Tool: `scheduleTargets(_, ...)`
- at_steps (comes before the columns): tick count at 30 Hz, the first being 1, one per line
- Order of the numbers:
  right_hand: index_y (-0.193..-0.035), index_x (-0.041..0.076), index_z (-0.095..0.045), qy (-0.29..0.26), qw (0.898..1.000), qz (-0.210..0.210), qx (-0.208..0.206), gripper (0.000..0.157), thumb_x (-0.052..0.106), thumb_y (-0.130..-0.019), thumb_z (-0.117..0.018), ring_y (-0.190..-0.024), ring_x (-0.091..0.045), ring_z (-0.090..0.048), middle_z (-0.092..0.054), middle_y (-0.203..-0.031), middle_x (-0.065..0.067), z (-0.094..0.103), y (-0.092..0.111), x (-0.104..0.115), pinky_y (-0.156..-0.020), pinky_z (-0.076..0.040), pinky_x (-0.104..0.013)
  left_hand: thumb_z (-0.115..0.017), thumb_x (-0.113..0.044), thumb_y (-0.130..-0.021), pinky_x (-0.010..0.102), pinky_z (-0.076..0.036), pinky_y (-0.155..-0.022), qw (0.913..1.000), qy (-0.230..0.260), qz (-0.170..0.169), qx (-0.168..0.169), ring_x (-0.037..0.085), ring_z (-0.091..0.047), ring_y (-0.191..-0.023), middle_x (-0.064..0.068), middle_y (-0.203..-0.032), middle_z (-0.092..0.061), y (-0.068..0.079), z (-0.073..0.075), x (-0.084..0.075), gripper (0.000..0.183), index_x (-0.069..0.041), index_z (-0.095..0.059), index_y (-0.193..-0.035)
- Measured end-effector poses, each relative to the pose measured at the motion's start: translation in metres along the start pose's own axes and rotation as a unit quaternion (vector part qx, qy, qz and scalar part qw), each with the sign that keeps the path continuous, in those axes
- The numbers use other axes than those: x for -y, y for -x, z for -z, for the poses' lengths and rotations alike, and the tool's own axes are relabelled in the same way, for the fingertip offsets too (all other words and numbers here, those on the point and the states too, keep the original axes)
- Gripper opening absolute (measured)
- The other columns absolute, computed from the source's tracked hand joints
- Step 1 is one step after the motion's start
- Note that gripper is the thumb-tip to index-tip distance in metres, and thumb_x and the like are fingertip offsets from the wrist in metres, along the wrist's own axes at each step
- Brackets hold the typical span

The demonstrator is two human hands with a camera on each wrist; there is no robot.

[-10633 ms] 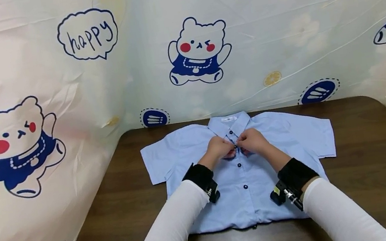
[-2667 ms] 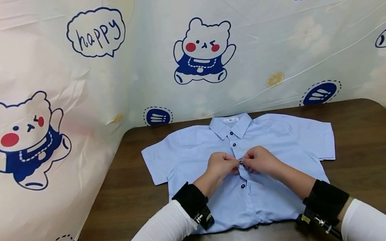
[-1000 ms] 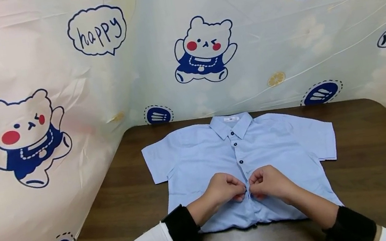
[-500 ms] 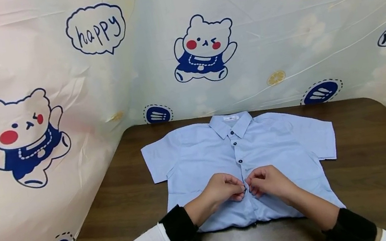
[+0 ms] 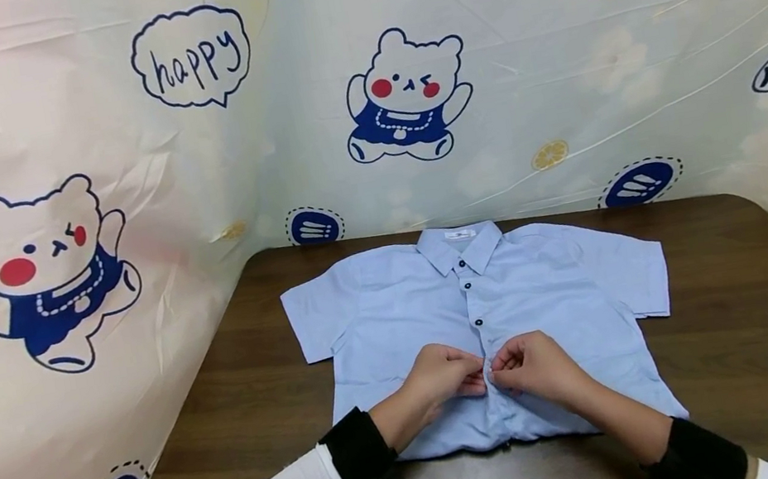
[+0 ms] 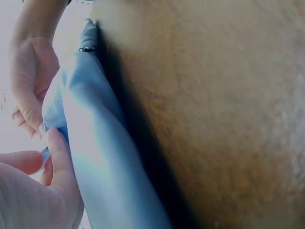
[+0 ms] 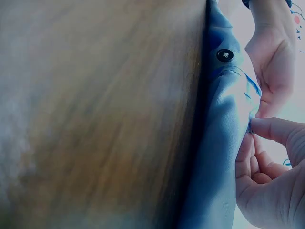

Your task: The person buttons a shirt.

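A light blue short-sleeved shirt (image 5: 393,297) lies front side up, its collar at the far end. My left hand (image 5: 443,374) pinches the front placket low on the shirt; in the left wrist view its thumb and fingers have a bit of blue cloth between them. Just across the placket, my right hand (image 5: 538,366) pinches the edge between thumb and forefinger, as the right wrist view shows. The fingers hide whatever button is there. Above the hands, the dark third button (image 5: 478,322) shows on the placket, with the second button (image 5: 468,286) and collar button (image 5: 462,263) higher up.
The shirt lies on a dark brown wooden table (image 5: 233,431), its lower end folded near the front edge. At that fold another black button (image 7: 225,55) is visible. A printed curtain (image 5: 302,102) with bears surrounds the table.
Both hands have moved down the placket from the second button, past the third, to a lower spot. In the last half second, the fingers shifted slightly and a dark button there went out of sight.
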State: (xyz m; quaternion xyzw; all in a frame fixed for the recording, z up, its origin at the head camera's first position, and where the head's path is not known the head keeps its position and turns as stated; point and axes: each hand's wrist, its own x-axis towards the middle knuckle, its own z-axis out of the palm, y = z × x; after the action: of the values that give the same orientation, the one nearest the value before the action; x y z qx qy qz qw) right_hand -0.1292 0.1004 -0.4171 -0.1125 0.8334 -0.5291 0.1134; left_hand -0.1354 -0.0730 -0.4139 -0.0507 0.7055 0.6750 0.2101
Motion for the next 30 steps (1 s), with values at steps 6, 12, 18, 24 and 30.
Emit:
scheduleTargets(6,-0.078,0.0,-0.068,0.005,1.0,-0.004,-0.004,0.009,0.004,-0.078,-0.077,-0.058,-0.012,-0.056,-0.063,-0.066,-0.001,0.0,0.0,0.002,-0.052,-0.048,-0.025,-0.069,0.0,-0.084,0.031,-0.058,-0.063,0.9998,-0.008,-0.017,-0.005,0.012,-0.063,-0.06,0.009,-0.076,-0.068,0.0007,-0.002,0.0004,0.013,0.011,-0.071,-0.091)
scheduleTargets(12,-0.08,-0.002,-0.068,-0.028,0.999,-0.003,0.016,0.011,0.005,-0.079,-0.077,-0.058,-0.014,-0.057,-0.064,-0.067,-0.003,0.0022,-0.0006,0.0008,-0.053,-0.049,-0.026,-0.067,0.003,-0.086,0.031,-0.058,-0.065,0.9989,-0.038,-0.025,-0.006,0.016,-0.066,-0.063,0.011,-0.081,-0.066,0.0023,-0.0013,-0.0003,0.009,0.01,-0.069,-0.09)
scheduleTargets(18,-0.082,-0.004,-0.068,-0.05,0.998,-0.022,0.028,0.013,0.006,-0.082,-0.076,-0.057,-0.013,-0.058,-0.065,-0.068,-0.003,0.0037,-0.0008,-0.0017,-0.054,-0.051,-0.028,-0.067,0.005,-0.083,0.028,-0.057,-0.063,0.9982,-0.049,-0.033,-0.013,0.012,-0.064,-0.06,0.008,-0.076,-0.065,0.0017,-0.0022,0.0012,0.005,0.009,-0.069,-0.086)
scheduleTargets(24,-0.084,-0.006,-0.068,-0.073,0.995,-0.047,0.039,0.013,0.006,-0.086,-0.072,-0.058,-0.012,-0.059,-0.065,-0.069,-0.002,0.0045,-0.0009,-0.0019,-0.055,-0.053,-0.028,-0.066,0.006,-0.081,0.027,-0.056,-0.061,0.9971,-0.063,-0.037,-0.023,0.01,-0.062,-0.058,0.006,-0.068,-0.064,-0.0001,-0.0034,0.0034,0.003,0.008,-0.067,-0.083)
scheduleTargets(30,-0.086,-0.009,-0.065,-0.114,0.99,-0.056,0.069,0.013,0.004,-0.091,-0.066,-0.06,-0.011,-0.056,-0.06,-0.066,-0.001,0.0065,-0.0018,-0.0021,-0.055,-0.052,-0.025,-0.065,0.005,-0.082,0.026,-0.056,-0.061,0.9961,-0.07,-0.051,-0.017,0.011,-0.065,-0.059,0.005,-0.068,-0.065,0.0014,-0.0047,0.0008,0.001,0.005,-0.064,-0.082)
